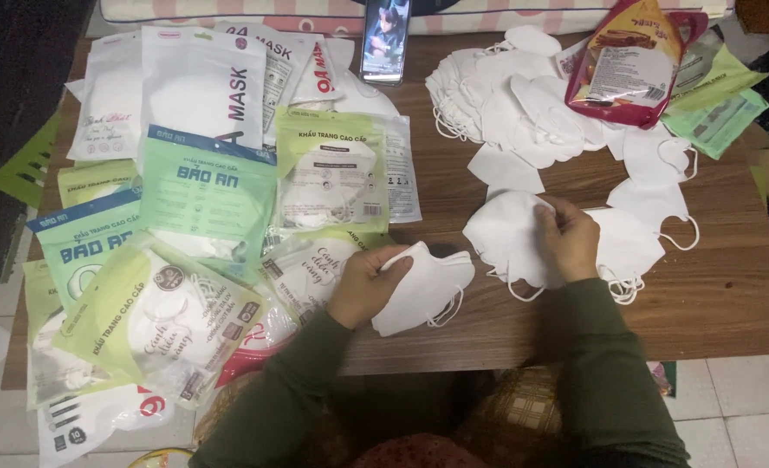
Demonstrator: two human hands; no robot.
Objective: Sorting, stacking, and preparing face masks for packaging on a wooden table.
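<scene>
Wooden counter [731,303] over tiled floor. Left of the phone [385,39]: sealed green, blue and white mask packets [207,195], each with white masks inside. Right of the phone: loose mask pile [523,104] and red pouch [631,65]. Left hand [367,282], grip closed on a folded white mask [423,290], below the phone. Right hand [566,238], fingers pinching the top mask of a small stack [510,238], just right of that mask.

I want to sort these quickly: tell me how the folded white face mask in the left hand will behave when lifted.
The folded white face mask probably lifts lightly: the left hand holds it by one edge alone. It looks soft yet shape-keeping, since its fold stays flat. Its thin ear loops hang loose and may snag the mask stack under the right hand.
</scene>
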